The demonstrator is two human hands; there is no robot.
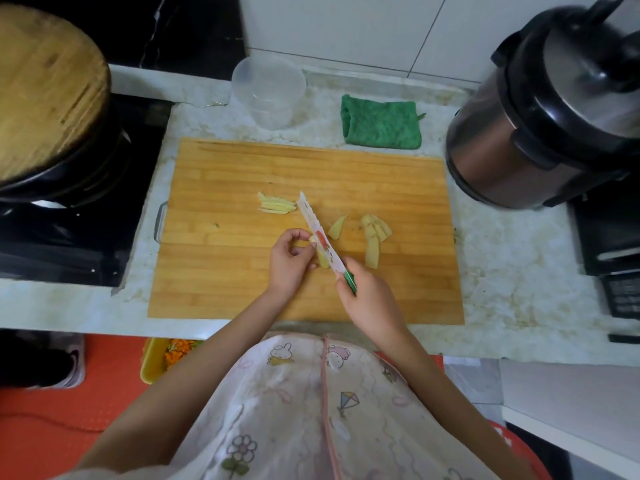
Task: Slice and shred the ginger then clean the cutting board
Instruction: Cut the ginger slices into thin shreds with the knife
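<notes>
Right hand (363, 289) grips the green handle of a white knife (320, 237), blade angled up-left across a ginger piece (321, 259) that the left hand (289, 263) pinches against the wooden cutting board (225, 271). Cut ginger shreds (277, 205) lie just left of the blade tip; flat ginger slices (374, 237) lie to its right, apart from both hands. Board sits on the marble counter (502, 289), with a folded green cloth (381, 125) and a clear plastic container (268, 91) behind it.
</notes>
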